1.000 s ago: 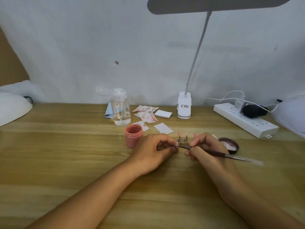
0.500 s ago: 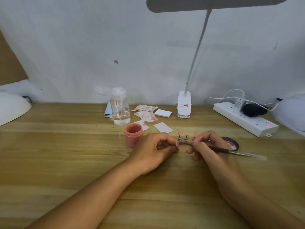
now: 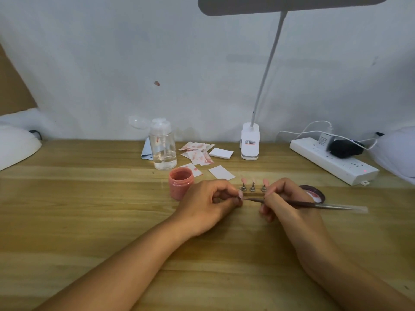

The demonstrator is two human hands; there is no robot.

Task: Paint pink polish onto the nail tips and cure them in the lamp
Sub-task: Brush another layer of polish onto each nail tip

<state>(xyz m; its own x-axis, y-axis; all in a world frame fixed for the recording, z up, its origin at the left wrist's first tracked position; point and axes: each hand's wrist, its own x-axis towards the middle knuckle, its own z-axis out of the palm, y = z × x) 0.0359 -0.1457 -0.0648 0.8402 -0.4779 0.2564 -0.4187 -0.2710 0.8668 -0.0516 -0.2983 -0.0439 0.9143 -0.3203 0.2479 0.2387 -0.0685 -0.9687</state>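
Down on a wooden table of pale and darker planks we see both forearms reaching in from the near edge. It is pushed against a white wall that bears one small reddish spot. The left hand is curled, thumb and forefinger pinching a nail tip. The right hand grips a brush like a pen, with its point right at that tip and its handle trailing off to the right. Just behind the knuckles, between the hands, three more tips stand upright on a stand. An open pink jar sits just left of the left hand, and its lid lies behind the right wrist. Further back we make out a clear bottle, a blue cloth behind it, pink-stained wipes and two clean white pads. A desk lamp is clipped at the table's far edge, its neck rising to a head overhead. At the right lies a power strip with plugs and a red light. White domes sit at the left edge and the right edge; we cannot tell what they are.
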